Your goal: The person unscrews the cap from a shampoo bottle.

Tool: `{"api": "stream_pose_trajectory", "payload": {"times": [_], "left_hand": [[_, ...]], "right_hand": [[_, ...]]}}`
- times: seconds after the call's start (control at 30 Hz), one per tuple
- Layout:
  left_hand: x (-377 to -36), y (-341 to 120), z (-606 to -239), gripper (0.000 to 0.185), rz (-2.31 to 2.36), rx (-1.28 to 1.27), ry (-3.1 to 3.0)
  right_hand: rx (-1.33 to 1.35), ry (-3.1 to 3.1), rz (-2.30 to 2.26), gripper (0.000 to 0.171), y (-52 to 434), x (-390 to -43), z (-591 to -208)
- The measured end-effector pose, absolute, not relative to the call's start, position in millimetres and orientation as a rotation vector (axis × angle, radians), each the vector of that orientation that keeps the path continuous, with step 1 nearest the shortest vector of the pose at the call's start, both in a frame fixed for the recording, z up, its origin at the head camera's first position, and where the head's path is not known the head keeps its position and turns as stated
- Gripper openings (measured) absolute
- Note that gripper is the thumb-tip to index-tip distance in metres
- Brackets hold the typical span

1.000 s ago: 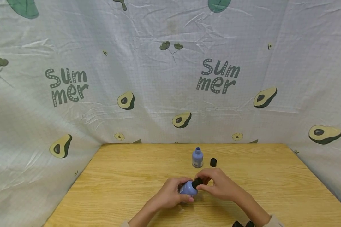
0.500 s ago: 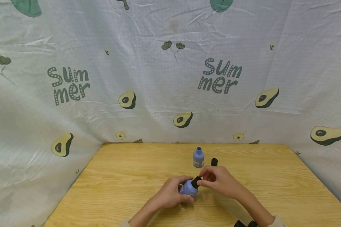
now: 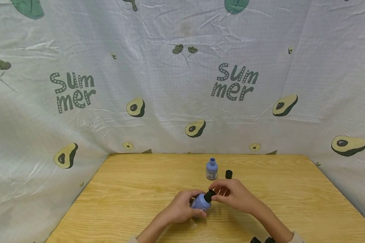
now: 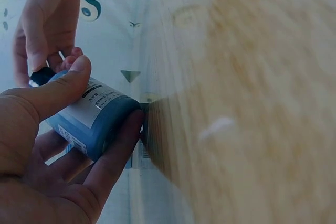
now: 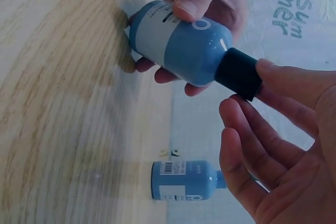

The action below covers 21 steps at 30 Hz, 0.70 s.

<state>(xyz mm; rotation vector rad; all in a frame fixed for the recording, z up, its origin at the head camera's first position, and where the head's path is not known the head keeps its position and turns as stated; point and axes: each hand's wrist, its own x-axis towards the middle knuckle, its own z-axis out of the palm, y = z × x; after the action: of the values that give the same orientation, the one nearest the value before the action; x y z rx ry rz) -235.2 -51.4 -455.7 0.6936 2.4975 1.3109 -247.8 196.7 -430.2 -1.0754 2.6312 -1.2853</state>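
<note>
- Left hand (image 3: pixel 182 208) wrapped round small blue plastic bottle (image 3: pixel 201 202), held tilted just above light wooden table (image 3: pixel 124 199).
- Right hand (image 3: pixel 235 195) pinching black screw cap (image 3: pixel 209 195) on bottle's neck with thumb and fingertips.
- Second blue bottle (image 3: pixel 211 169), open at top, standing upright farther back on table.
- Loose black cap (image 3: pixel 228 174) just beside it.
- Avocado-print cloth (image 3: pixel 182 84) hanging behind.
- Cap maybe fully on, hard to tell.

On the cloth backdrop (image 3: pixel 182 77) behind my table I can read "Summer" twice, left and right, and again in my right wrist view; the labels on my blue bottles (image 5: pixel 181 45) are too blurred to read.
</note>
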Motion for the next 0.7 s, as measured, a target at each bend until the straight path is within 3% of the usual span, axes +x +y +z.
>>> {"api": "stream_pose_trajectory", "payload": {"times": [0.43,0.7], "left_hand": [[-233.8,-53.6,-457.1,0.051,1.307,0.717,2.506],[-234.8,-52.4,-457.5,0.051,1.312,0.712,2.503]], "right_hand": [[-1.016,2.650,-1.234,0.039,197.2,-246.1,-425.5],[-0.997,2.699,-1.201,0.028,197.4,-246.6,-427.2]]}}
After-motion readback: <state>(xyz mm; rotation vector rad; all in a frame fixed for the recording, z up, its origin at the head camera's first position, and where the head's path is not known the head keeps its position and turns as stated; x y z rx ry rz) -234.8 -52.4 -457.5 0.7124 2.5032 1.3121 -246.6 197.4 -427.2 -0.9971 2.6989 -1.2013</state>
